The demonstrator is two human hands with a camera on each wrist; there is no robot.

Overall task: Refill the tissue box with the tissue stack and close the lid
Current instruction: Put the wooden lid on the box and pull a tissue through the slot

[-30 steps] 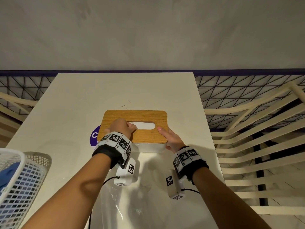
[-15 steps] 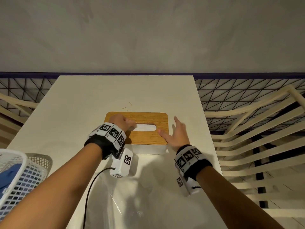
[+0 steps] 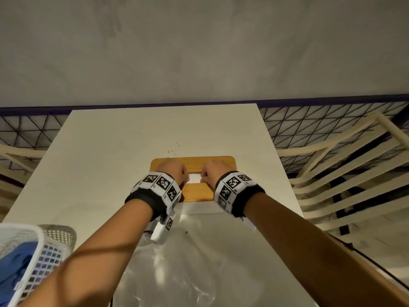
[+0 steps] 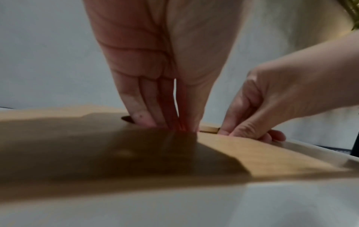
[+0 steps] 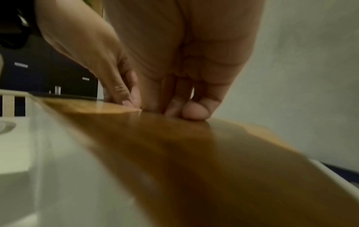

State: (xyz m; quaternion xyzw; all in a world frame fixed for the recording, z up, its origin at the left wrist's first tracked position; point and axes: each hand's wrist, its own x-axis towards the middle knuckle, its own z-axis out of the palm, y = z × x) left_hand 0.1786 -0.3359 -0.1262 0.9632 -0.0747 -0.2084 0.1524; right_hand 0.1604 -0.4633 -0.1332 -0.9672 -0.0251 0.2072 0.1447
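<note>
The tissue box (image 3: 200, 206) is sitting near the middle of the white table (image 3: 115, 147), with its wooden lid (image 3: 197, 192) already lying flat on the white body. White tissue (image 3: 194, 178) is showing in the lid's slot, between the two hands. The stack therefore appears to be inside, and the closing step appears done or nearly done.

The left hand (image 3: 173, 170) is resting at the left end of the slot. In the left wrist view its fingers (image 4: 143, 107) are pointing straight down, held close together, with the tips dipping into the opening. The right hand (image 3: 213, 171) is mirroring this at the right end. In the right wrist view its fingers (image 5: 180, 98) are curling down to the slot edge, the tips meeting the wood. Whether either hand is pinching the tissue cannot be determined, because the tips are hidden by the lid.

This placement is probably serving two purposes: holding the lid seated, and reaching the top sheet so it can be drawn up through the slot.

A white mesh basket (image 3: 33, 251) with blue contents is standing at the near left corner. Clear plastic wrap (image 3: 177, 273) is lying on the table in front of the box.
</note>
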